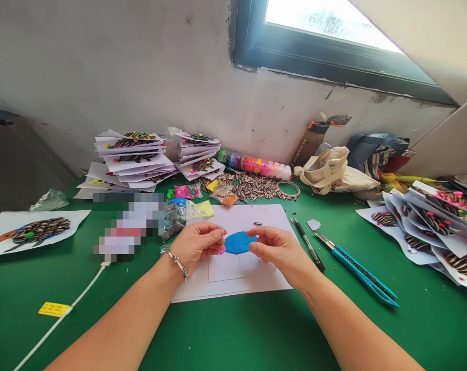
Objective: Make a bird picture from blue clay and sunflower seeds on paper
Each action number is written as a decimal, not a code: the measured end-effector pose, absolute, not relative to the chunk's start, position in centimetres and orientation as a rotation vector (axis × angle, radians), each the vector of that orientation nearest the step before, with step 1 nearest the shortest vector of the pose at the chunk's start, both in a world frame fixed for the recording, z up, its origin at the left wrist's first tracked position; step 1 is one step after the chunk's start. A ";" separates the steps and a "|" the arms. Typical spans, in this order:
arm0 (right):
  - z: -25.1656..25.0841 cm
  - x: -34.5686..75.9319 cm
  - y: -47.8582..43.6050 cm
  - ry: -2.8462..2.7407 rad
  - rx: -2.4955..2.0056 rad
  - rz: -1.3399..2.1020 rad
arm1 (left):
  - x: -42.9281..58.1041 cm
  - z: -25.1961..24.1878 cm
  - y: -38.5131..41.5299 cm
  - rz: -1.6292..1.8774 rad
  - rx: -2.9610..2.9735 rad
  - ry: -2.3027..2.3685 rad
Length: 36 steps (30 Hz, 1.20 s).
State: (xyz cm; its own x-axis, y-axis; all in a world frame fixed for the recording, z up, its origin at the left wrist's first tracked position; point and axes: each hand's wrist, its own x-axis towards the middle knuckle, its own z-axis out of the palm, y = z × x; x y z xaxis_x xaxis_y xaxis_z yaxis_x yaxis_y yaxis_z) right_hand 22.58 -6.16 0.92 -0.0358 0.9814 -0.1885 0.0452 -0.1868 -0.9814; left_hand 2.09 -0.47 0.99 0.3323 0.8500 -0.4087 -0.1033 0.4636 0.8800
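Note:
A flat blue piece of clay (238, 242) is pinched between both my hands, just above a white sheet of paper (237, 278) on the green table (256, 335). My left hand (197, 245), with a bracelet on its wrist, grips the clay's left edge; a bit of pink shows under its fingers. My right hand (277, 249) grips the right edge with thumb and fingertips. One sunflower seed (257, 223) lies on the paper just behind the clay.
A pile of sunflower seeds (252, 186), small bags of coloured clay (194, 201) and a row of clay tubs (254, 165) lie behind the paper. Stacks of finished seed pictures (135, 157) stand left and right. A pen (309, 246) and blue cutter (357, 268) lie to the right.

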 end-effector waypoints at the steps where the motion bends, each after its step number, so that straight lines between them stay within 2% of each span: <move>1: 0.9 22.6 -6.2 -1.168 -1.360 1.365 | 2.1 1.0 -0.5 0.739 0.877 1.045; 8: 1.1 22.5 -6.3 -1.123 -1.307 1.523 | 2.0 1.1 -0.5 0.742 0.873 1.055; 19: 0.9 22.7 -6.1 -1.174 -1.360 1.464 | 2.0 1.1 -0.5 0.746 0.870 1.044; 27: 0.8 23.4 -5.9 -1.013 -1.366 1.614 | 2.1 0.9 -0.5 0.752 0.873 1.054; 36: 0.9 23.5 -6.2 -1.217 -1.460 1.523 | 2.0 0.8 -0.5 0.739 0.878 1.031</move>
